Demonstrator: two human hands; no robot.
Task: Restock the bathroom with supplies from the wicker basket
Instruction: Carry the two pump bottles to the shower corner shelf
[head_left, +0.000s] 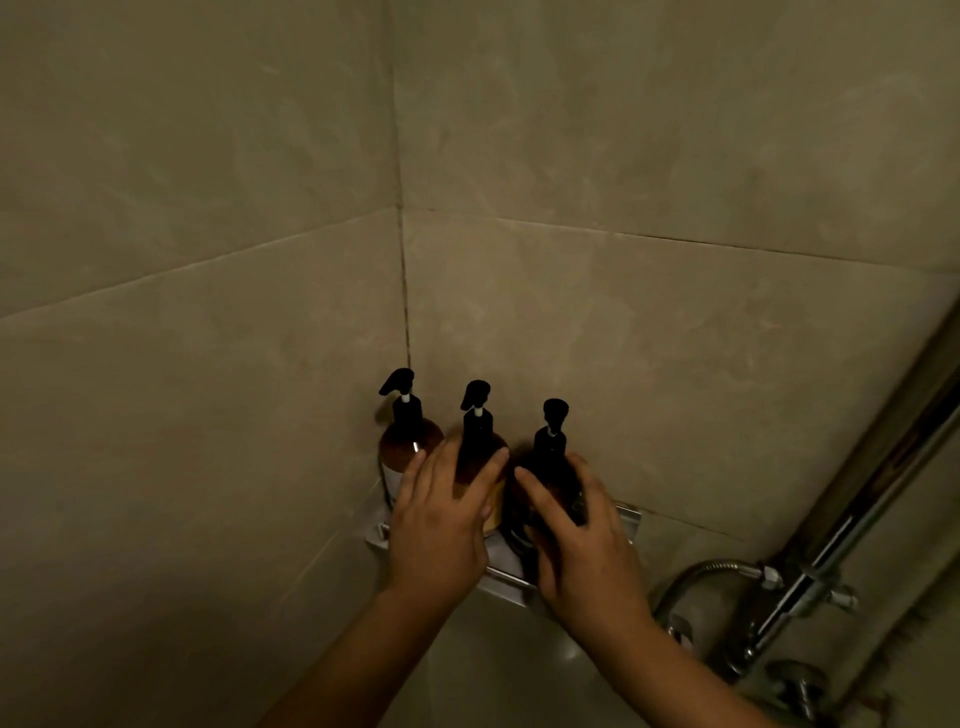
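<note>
A: Status on the hands?

B: Left hand (439, 525) is wrapped around the middle pump bottle (480, 457), fingers spread over its front, thumb toward the right side. Right hand (576, 540) is clasped on the right pump bottle (550, 467), fingers across its body. Both look like contact grips; how tight, can't tell.

A: Where do the bottles sit?

B: All three upright on the metal corner shelf (626, 514), where the two tiled walls (208, 260) meet. Third one, the left pump bottle (408, 441), stands just left of the left hand's fingertips, not held. The two gripped bottles are side by side, nearly touching between the hands.

A: Anything else near the grip?

B: Shelf rail runs under both palms. Shower mixer (800, 592) with its hose sits right of and below the right wrist, well apart from the bottles. Lighting is dim, labels unreadable.
</note>
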